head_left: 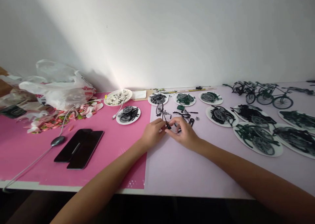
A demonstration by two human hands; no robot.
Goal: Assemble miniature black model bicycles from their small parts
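Several details are hidden: the fingertips cover the lower end of the small bicycle assembly [165, 116], and the piece at that end is too small and dark to name. Its spoked wheel points up and away from the hands, with grey parts beside the stem. The left hand [154, 132] is nearly closed, thumb and fingers pinched on the assembly's lower end; its curled fingers are partly out of sight. The right hand [184, 133] is half curled, thumb and forefinger arched toward the same dark end, the other fingers bent; whether it grips or only touches cannot be told. Loose black parts [191, 121] lie just beyond the right hand, which hides some of them, near a small green piece [180, 108]

Plates of bicycle parts [277, 150] stand on both sides and beyond; two at the far right are cut by the picture's edge, and their dark contents blur together. Behind them stand built model bicycles [283, 102], overlapping at the left of their row. On the pink surface [118, 142] lie two dark phones [86, 150], one overlapping the other, near a plastic bag [62, 94] whose contents are unclear
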